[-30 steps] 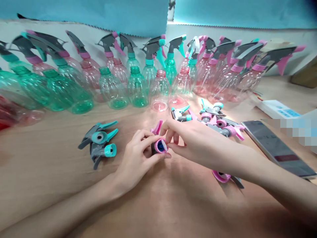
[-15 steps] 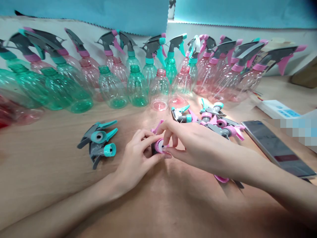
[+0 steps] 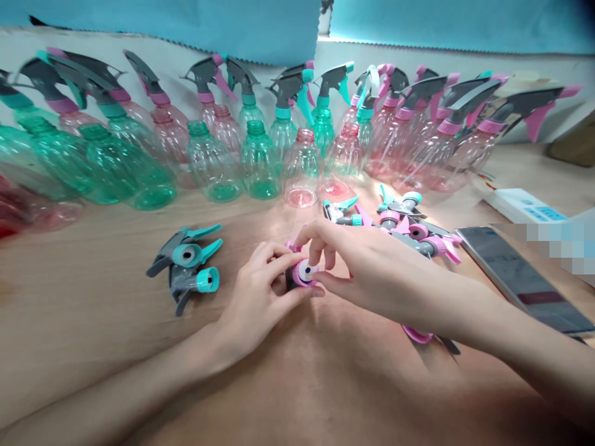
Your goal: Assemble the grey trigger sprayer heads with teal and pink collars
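Note:
In the head view my left hand (image 3: 260,291) grips a pink-and-grey trigger spray head (image 3: 297,275), its pink collar turned upward and to the right. Inside the collar lies a white washer (image 3: 305,270) with a dark hole in the middle. My right hand (image 3: 353,260) reaches over from the right, its fingers curled and its thumb touching the washer's edge. The index fingertip sits by the collar's far rim. Part of the spray head is hidden under my left fingers. Two turquoise-and-grey spray heads (image 3: 188,266) lie left of my left hand.
Several loose spray heads (image 3: 390,217) are piled beyond my right hand, and another pink one (image 3: 417,334) lies partly under my right forearm. Rows of bottles (image 3: 260,164), some capped with spray heads, line the back. A phone (image 3: 520,279) and a white box (image 3: 527,204) are at right.
My right thumb has shifted slightly over the washer, and more of the washer and its hole shows. My left hand keeps its grip on the spray head. The camera view has moved slightly.

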Motion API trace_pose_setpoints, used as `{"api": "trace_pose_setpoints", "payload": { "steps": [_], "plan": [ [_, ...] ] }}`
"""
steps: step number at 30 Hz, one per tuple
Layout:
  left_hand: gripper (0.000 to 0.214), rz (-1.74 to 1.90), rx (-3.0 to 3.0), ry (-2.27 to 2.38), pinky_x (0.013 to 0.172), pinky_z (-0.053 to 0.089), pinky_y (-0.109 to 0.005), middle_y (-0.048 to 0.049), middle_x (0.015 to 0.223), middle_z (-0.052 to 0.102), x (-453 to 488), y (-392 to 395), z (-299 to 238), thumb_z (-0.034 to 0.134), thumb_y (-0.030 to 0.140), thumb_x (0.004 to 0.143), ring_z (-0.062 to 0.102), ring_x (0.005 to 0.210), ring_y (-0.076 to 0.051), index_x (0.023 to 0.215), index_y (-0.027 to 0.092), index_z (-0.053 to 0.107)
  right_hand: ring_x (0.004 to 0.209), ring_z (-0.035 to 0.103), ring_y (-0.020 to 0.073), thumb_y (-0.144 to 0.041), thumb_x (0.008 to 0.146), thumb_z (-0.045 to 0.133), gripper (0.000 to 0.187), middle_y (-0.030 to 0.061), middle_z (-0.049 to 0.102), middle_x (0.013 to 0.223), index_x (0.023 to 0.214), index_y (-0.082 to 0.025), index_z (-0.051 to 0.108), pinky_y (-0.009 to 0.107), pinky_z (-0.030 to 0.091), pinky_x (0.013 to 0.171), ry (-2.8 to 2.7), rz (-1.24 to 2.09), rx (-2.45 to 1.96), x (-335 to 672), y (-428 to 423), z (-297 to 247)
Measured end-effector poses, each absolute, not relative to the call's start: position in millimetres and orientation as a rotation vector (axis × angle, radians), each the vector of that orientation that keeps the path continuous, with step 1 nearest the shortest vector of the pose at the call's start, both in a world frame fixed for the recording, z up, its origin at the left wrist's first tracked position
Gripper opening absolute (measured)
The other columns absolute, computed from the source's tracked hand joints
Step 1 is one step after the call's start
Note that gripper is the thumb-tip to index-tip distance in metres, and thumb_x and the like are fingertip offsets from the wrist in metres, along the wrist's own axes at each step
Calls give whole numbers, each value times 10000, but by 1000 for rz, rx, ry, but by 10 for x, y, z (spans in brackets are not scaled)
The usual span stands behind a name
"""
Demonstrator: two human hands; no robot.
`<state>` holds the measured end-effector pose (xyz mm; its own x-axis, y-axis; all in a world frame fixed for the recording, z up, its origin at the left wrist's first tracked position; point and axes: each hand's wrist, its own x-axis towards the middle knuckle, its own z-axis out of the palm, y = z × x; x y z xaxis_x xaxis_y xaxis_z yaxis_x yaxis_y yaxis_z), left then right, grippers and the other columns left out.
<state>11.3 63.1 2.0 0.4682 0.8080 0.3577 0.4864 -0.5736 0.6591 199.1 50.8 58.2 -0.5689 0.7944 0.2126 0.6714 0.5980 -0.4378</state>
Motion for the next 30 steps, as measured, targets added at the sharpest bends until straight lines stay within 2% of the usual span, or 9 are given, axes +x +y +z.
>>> {"api": "trace_pose_setpoints", "payload": {
  "steps": [9,14,23,30],
  "plan": [
    [246,882,2221,1100,762,428,-279,-12,961,548,107,620,19,702,294,794,535,892,-164,1023,215,659,656,524,84,-161,833,547,265,-50,610,835,1089,-200,489,210,362,548,-2448,418,-1186,2022,543,651],
    [212,880,2215,1109,740,435,-280,-10,938,548,114,619,28,699,281,793,537,865,-165,993,219,666,696,542,109,-143,830,518,230,-21,619,838,1054,-194,511,219,357,552,-2479,414,-1207,2012,553,633],
    [201,885,2214,1121,762,458,-311,-15,922,547,116,611,36,697,288,789,540,846,-174,979,230,663,685,528,131,-147,836,483,284,4,610,815,1117,-182,499,236,358,554,-2510,518,-1218,1990,525,640],
    [169,883,2245,1081,726,440,-280,-14,921,545,118,612,45,691,278,800,534,848,-165,952,208,662,643,495,118,-174,856,461,159,-12,585,767,1003,-178,521,238,333,531,-2538,491,-1226,1992,519,645]
  ]
}}
